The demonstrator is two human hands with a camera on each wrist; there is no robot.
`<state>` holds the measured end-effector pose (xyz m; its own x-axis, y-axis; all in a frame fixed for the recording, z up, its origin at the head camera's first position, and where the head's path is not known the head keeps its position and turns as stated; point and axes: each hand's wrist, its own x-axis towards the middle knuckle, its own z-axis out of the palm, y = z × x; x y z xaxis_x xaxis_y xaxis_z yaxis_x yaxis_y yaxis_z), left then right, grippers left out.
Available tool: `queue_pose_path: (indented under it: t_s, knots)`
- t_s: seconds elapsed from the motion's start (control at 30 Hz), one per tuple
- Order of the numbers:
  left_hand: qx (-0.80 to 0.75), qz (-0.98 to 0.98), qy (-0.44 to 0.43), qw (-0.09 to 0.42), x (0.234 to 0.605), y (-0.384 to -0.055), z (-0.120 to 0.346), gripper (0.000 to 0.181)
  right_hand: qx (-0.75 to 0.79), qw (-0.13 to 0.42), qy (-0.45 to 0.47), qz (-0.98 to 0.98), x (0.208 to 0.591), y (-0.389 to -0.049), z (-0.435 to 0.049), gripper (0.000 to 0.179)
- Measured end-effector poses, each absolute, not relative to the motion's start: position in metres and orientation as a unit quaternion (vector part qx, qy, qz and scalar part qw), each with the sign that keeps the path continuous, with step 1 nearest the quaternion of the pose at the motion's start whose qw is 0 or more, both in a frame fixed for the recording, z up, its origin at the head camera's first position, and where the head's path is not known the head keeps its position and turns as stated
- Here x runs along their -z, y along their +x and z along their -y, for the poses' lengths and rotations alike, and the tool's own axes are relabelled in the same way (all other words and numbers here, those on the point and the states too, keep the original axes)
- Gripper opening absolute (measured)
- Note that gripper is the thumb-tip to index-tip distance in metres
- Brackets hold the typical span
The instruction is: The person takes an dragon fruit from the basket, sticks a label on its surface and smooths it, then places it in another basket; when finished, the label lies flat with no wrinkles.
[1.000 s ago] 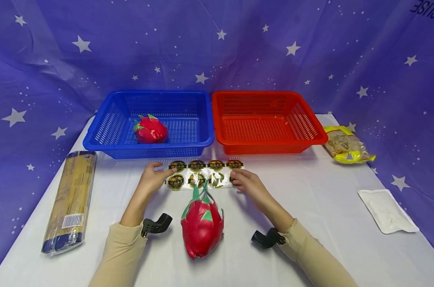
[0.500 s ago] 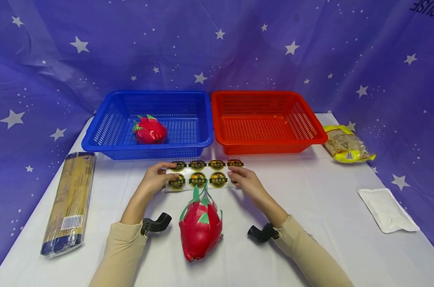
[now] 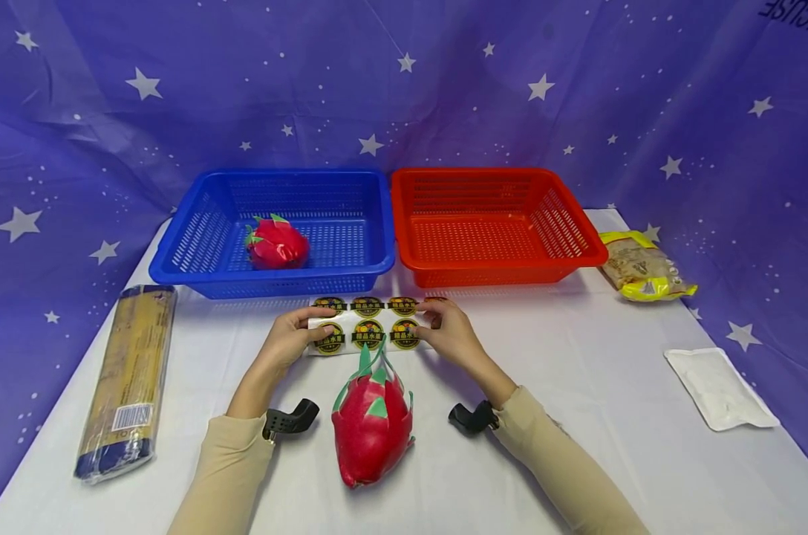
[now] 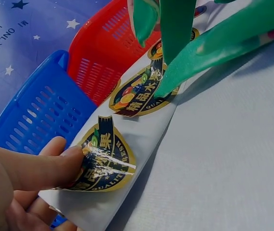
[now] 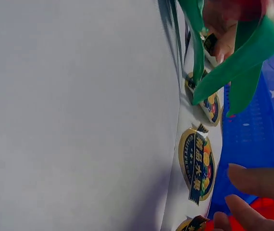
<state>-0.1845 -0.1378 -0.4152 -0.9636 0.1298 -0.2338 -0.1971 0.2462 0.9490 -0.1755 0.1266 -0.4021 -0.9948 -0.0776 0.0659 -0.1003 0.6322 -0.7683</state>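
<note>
A white sheet of round black-and-gold fruit stickers (image 3: 348, 325) lies in front of the baskets. My left hand (image 3: 284, 338) pinches its left end, thumb (image 4: 55, 166) on top of a sticker and fingers partly hidden underneath. Over the sheet's right part is my right hand (image 3: 452, 333), thumb and forefinger apart beside a sticker (image 5: 198, 163); contact there is unclear. Between the forearms a red dragon fruit (image 3: 370, 438) with green leaves stands just nearer than the sheet, and its leaf tips (image 4: 214, 53) cover part of the stickers in both wrist views.
A blue basket (image 3: 277, 282) holding another dragon fruit (image 3: 279, 245) stands at the back left, against a red basket (image 3: 504, 275). At left lies a long yellow-brown pack (image 3: 126, 379). A yellow-edged bag (image 3: 644, 267) and a white pouch (image 3: 721, 388) lie at right.
My right hand has moved left along the sheet from its right end, its thumb and forefinger spreading. The left hand has shifted slightly onto the left stickers. The standing dragon fruit keeps its place.
</note>
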Motion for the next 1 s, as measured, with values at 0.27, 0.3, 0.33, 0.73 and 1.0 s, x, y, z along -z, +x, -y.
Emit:
queue_pose_path:
  t_s: [0.27, 0.3, 0.33, 0.73, 1.0]
  knots:
    - [-0.616, -0.777, -0.030, 0.131, 0.4182, -0.1851, 0.1378, 0.039, -0.379, -0.002, 0.036, 0.925, 0.4031, -0.1802, -0.1252, 0.031]
    - [-0.615, -0.777, -0.031, 0.130, 0.4181, -0.1849, 0.1377, 0.039, -0.378, -0.005, 0.033, 0.925, 0.4030, -0.1803, -0.1254, 0.031]
    - [-0.614, -0.778, -0.029, 0.129, 0.4181, -0.1848, 0.1377, 0.039, -0.378, -0.007, 0.031, 0.925, 0.4029, -0.1803, -0.1254, 0.032]
    - [-0.621, -0.773, -0.024, 0.124, 0.4183, -0.1850, 0.1373, 0.039, -0.378, -0.014, 0.029, 0.925, 0.4058, -0.1817, -0.1227, 0.023]
    - [-0.622, -0.772, -0.034, 0.129, 0.4179, -0.1852, 0.1368, 0.039, -0.383, -0.007, 0.035, 0.923, 0.4057, -0.1808, -0.1218, 0.020]
